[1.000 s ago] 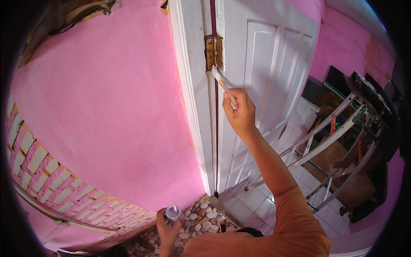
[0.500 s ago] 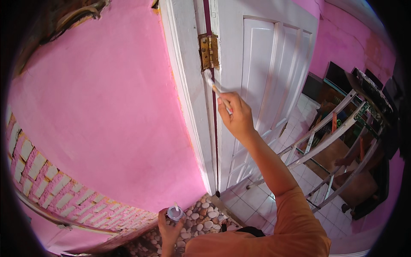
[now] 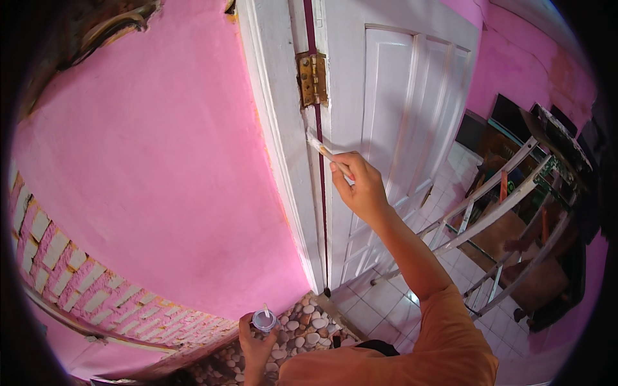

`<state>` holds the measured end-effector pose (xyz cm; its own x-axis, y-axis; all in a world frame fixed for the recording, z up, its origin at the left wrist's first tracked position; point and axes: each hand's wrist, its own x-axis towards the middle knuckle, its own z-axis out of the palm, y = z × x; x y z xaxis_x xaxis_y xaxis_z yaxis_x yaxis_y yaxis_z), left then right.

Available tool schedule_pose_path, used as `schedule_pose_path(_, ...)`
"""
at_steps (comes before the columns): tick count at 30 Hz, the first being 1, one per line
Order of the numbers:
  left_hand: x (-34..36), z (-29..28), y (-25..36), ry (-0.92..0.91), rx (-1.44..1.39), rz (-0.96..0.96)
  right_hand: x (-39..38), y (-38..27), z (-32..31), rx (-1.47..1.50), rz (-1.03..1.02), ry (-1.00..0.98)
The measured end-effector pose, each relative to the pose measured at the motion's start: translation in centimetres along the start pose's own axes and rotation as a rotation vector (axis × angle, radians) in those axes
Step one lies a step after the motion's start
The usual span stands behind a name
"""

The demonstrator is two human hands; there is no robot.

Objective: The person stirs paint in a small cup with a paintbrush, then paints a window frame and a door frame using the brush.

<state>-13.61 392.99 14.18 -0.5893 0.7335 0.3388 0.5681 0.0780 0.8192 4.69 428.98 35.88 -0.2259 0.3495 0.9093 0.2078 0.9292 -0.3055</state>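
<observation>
My right hand grips a paintbrush by its pale handle. The white bristles touch the white door frame beside the narrow dark gap, a little below a rusty brass-coloured hinge. Right of the gap stands the white panelled door. Low in front of me, my left hand is closed around a small clear cup of whitish paint. Something thin and pale stands up at the cup's far rim.
A pink wall fills the left, with white-and-pink brickwork below. At the right a metal stepladder stands on white floor tiles, dark furniture behind it. Pebble-patterned flooring lies beneath me.
My right hand and the paintbrush have moved down the frame, from just under the hinge to a spot lower down. My left hand keeps the cup in nearly the same place.
</observation>
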Motion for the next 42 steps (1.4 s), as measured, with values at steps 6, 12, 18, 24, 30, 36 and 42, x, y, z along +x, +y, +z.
schedule_pose_path(6, 0.0, 0.6, 0.3, 0.002, 0.000, -0.012, 2.5, 0.3, 0.0, 0.083, -0.084, 0.125)
schedule_pose_path(12, 0.0, 1.0, 1.2, 0.023, -0.011, -0.009, -1.8, 1.4, -0.6, 0.014, 0.009, -0.100)
schedule_pose_path(18, -0.2, 1.9, 1.0, 0.034, -0.009, 0.003, 0.7, 1.6, -1.2, 0.011, -0.111, 0.060)
schedule_pose_path(24, -0.2, 2.7, 1.1, 0.031, -0.081, -0.098, -2.4, 2.9, -0.8, -0.044, -0.133, -0.129)
schedule_pose_path(30, -0.5, 2.6, 0.5, 0.071, 0.016, 0.007, -4.8, 3.1, -3.2, -0.159, -0.054, -0.599)
schedule_pose_path(36, 0.1, 3.0, 1.8, 0.014, 0.006, 0.014, 1.2, 3.7, -2.6, -0.232, -0.218, -0.659)
schedule_pose_path(42, 0.0, 3.2, 2.8, 0.019, 0.001, -0.024, 6.7, 1.0, -4.9, -0.094, -0.185, -0.359)
